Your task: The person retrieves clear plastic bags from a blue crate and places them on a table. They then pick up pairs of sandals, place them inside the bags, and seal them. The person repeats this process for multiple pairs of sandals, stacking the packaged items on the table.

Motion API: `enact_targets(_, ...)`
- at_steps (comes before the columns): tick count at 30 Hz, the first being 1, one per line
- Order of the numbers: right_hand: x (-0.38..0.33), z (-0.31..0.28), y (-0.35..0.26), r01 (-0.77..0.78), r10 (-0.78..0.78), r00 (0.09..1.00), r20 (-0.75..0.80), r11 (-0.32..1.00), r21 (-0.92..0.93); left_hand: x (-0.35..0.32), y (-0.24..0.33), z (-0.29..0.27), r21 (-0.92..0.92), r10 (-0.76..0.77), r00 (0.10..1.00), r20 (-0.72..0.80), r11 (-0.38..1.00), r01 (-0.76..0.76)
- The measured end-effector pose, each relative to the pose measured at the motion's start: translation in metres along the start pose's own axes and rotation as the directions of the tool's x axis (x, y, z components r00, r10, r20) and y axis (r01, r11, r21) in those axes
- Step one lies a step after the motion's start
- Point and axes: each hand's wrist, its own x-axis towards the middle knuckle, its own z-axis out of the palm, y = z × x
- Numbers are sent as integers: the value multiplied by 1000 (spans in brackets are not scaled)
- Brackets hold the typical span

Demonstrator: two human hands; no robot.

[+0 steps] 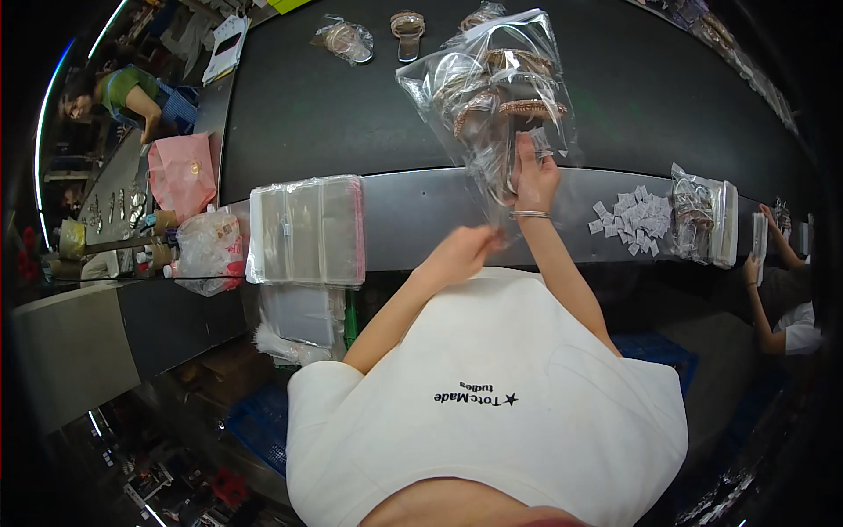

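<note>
A clear plastic bag (562,88) with a pair of sandals (533,108) in it, their straps rose-gold and glittery, is held up over the belt's near edge. My right hand (534,176), a bangle at its wrist, reaches up at the bag's near end, fingers closed on a small white sachet (540,140) beside the sandals. Film partly covers that hand, so its full grip is hard to make out. Lower and to the left, my left hand (470,249) is closed in a pinch at the bag's near edge; its fingertips are slightly blurred.
Flat clear bags (307,230) lie stacked at left, loose white sachets (634,220) at right beside bagged goods (694,215). More sandals (407,35) rest on the dark belt (325,114). A pink bag (182,174) hangs left. Other people work at both sides.
</note>
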Motion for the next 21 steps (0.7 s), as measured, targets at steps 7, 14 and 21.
enact_targets(7,14,-35,76,-140,128,990,-59,923,-358,14,-48,33,-882,-421,901,100,382,276)
enact_targets(14,18,-128,127,363,-86,911,404,634,-683,-18,-107,59,-893,-554,805,213,223,390)
enact_targets(21,15,-100,110,580,-245,776,582,-86,-810,-6,-127,79,-858,-697,716,25,352,373)
